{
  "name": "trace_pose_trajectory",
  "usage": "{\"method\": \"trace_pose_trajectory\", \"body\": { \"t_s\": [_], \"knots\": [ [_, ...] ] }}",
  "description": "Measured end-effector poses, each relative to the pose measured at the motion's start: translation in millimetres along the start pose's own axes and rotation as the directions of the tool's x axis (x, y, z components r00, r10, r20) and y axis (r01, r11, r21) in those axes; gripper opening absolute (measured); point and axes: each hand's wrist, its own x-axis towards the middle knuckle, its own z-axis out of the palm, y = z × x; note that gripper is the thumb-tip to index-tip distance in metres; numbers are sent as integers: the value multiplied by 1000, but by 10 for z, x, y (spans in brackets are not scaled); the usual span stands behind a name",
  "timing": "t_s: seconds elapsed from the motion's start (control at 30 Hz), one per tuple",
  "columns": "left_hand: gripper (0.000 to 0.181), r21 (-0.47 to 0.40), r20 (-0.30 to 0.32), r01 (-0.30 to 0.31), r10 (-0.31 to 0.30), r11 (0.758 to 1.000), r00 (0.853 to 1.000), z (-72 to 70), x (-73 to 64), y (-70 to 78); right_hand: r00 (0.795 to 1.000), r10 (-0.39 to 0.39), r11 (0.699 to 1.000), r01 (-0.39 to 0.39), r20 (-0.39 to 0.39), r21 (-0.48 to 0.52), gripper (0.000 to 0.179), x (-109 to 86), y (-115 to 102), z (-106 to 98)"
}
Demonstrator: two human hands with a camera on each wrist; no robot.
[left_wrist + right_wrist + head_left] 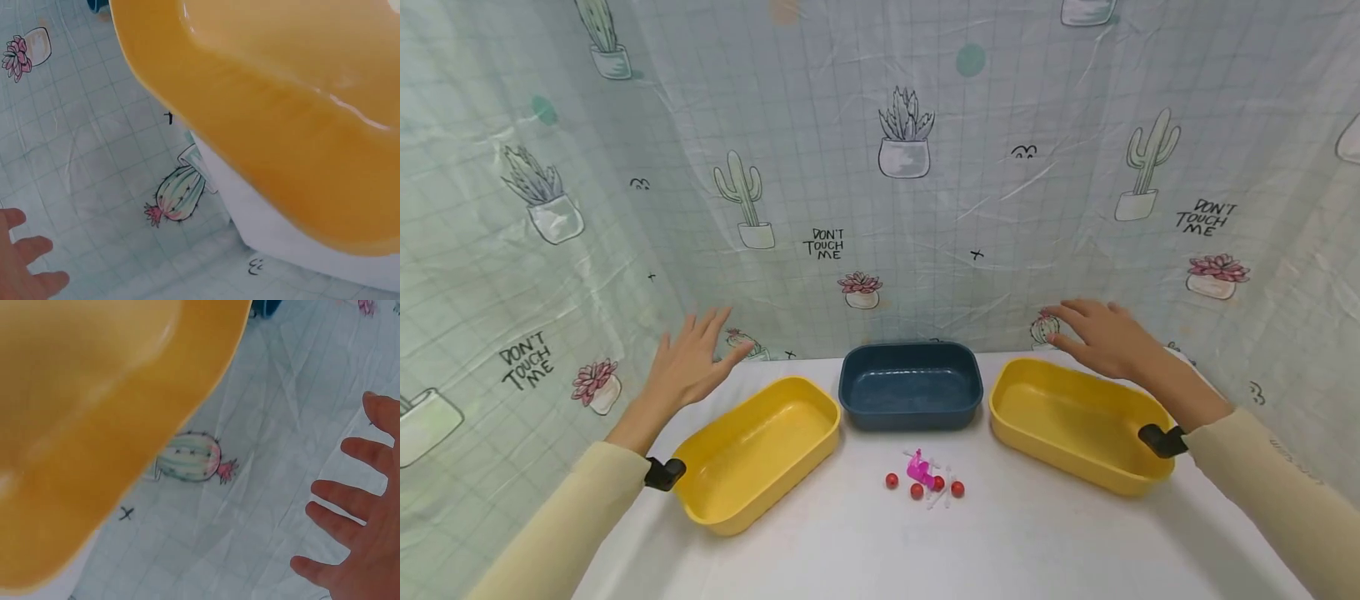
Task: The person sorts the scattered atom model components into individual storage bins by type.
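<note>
While the left hand (689, 358) and right hand (1107, 337) spread wide near yellow tubs (760, 442) flanking a blue tub (910, 421), my wrist views crop both hands; I barely discern clear bits (947, 492) among red balls (892, 481).

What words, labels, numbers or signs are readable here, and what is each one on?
"DON'T TOUCH ME": on the patterned backdrop, printed three times: left, middle and right.
"x": small crosses, also on the backdrop.
Faint lettering on the right sleeve: too small and blurred to read.
</note>
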Motion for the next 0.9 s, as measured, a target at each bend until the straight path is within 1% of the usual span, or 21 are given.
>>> {"method": "trace_pose_trajectory", "body": {
  "t_s": [0.07,0.23,0.4,0.43,0.5,0.6,0.7,0.8,0.9],
  "knots": [
    [91,-10,9,7,-7,1000,1000,14,-74,-15,1000,-23,1000,23,-14,-2,57,-53,-87,33],
    [93,-26,24,26,-25,999,999,53,-261,-54,996,-76,997,77,-35,29,53,-195,-307,162],
    [92,-36,27,35,-34,999,999,134,-443,-101,988,-138,987,143,-63,78,46,-320,-540,317],
    [92,-48,30,39,-38,998,999,154,-475,-111,987,-146,985,151,-68,86,44,-340,-586,348],
    [91,-97,40,58,-54,994,998,192,-540,-129,984,-159,980,167,-81,104,42,-371,-675,412],
    [85,-197,37,79,-73,977,997,243,-640,-169,981,-170,975,181,-93,129,37,-404,-818,504],
    [76,-296,38,93,-85,951,996,300,-751,-224,979,-189,963,201,-84,179,30,-415,-949,590],
    [70,-361,70,117,-99,925,993,364,-853,-288,979,-200,942,201,-32,268,25,-424,-1072,660],
    [66,-411,121,170,-131,896,984,433,-941,-344,976,-217,915,193,30,355,23,-422,-1160,727]
  ]
}}
